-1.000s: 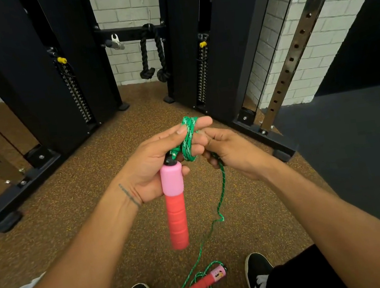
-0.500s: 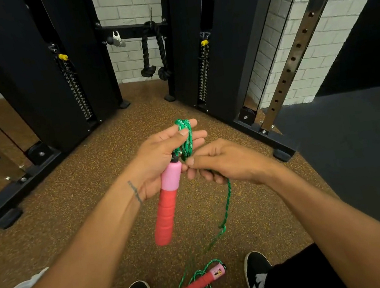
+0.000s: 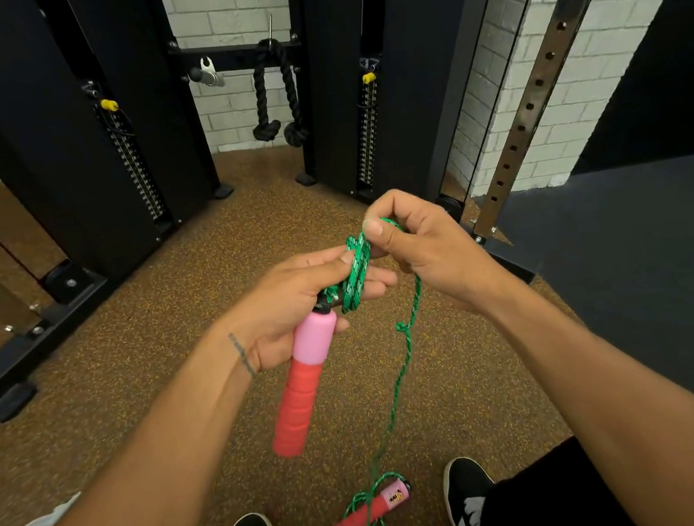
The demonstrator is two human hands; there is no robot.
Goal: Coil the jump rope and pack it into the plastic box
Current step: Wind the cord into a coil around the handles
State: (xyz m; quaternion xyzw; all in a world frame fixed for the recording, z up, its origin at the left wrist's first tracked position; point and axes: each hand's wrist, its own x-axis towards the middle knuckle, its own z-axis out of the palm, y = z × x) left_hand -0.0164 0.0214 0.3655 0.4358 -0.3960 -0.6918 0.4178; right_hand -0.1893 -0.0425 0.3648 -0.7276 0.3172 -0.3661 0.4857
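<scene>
Person winding a green jump rope (image 3: 405, 343) into a coil by hand.

Left hand (image 3: 297, 301) grips the pink handle (image 3: 298, 385) and coil; right hand (image 3: 414, 249) pinches rope. Next, probably another loop.

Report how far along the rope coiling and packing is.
Done: a few green loops are wound around the left hand, which also holds one pink handle. In hand: the right hand pinches those loops at the top. Left: the slack running down to the second handle on the floor, then packing; no box is clearly visible.
</scene>
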